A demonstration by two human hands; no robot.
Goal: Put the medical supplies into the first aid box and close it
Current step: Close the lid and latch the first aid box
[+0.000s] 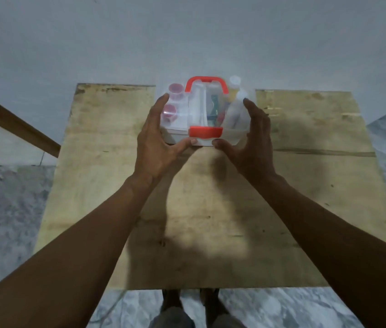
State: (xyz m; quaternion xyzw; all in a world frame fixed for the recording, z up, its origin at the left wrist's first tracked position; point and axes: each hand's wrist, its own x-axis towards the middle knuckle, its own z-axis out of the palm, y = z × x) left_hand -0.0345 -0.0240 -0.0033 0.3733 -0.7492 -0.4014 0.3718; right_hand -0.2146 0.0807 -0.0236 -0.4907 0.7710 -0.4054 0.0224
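A clear plastic first aid box (182,134) with a red handle (207,81) and a red front latch (205,131) stands at the far middle of the wooden table (305,185). Its transparent lid is down. Through it I see pink-capped jars (171,111), white bottles (234,112) and a teal item (214,106). My left hand (157,138) grips the box's left side, thumb under the front edge. My right hand (251,136) grips its right side, thumb by the latch.
The table's far edge meets a pale wall (187,39). A brown wooden rail (16,119) runs at the left. Marbled grey floor (4,209) surrounds the table. My feet (187,301) stand at its near edge.
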